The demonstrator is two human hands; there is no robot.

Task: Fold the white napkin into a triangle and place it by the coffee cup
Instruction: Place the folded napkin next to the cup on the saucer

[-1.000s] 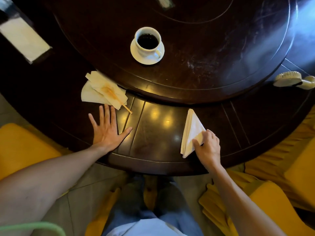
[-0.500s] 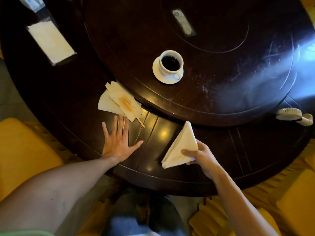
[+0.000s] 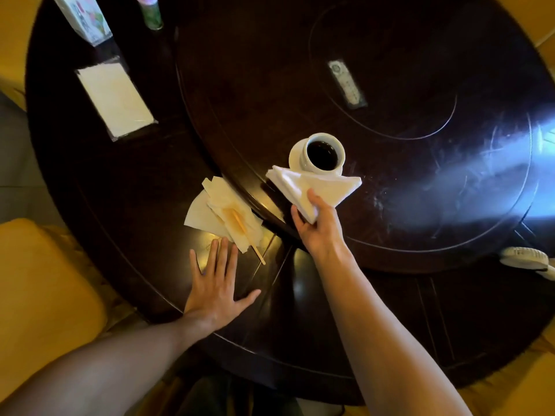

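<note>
The white napkin (image 3: 321, 189), folded into a triangle, is pinched at its near corner by my right hand (image 3: 318, 229). Its long edge lies just in front of the white coffee cup (image 3: 322, 153), which is full of dark coffee and stands on a white saucer (image 3: 295, 157) on the raised turntable. The napkin overlaps the saucer's near rim in the view; whether it rests on the wood I cannot tell. My left hand (image 3: 214, 283) lies flat on the table's outer ring, fingers spread, holding nothing.
A pile of used napkins (image 3: 223, 213) with a wooden stick (image 3: 249, 238) lies just beyond my left fingertips. A napkin holder (image 3: 115, 99), a carton (image 3: 85, 18) and a small bottle (image 3: 151, 13) stand far left. A remote (image 3: 347, 84) lies on the turntable; a white brush-like object (image 3: 524, 258) sits at right.
My right hand has carried the folded napkin from the table's near edge forward up to the coffee cup. The left hand stays flat on the table.
</note>
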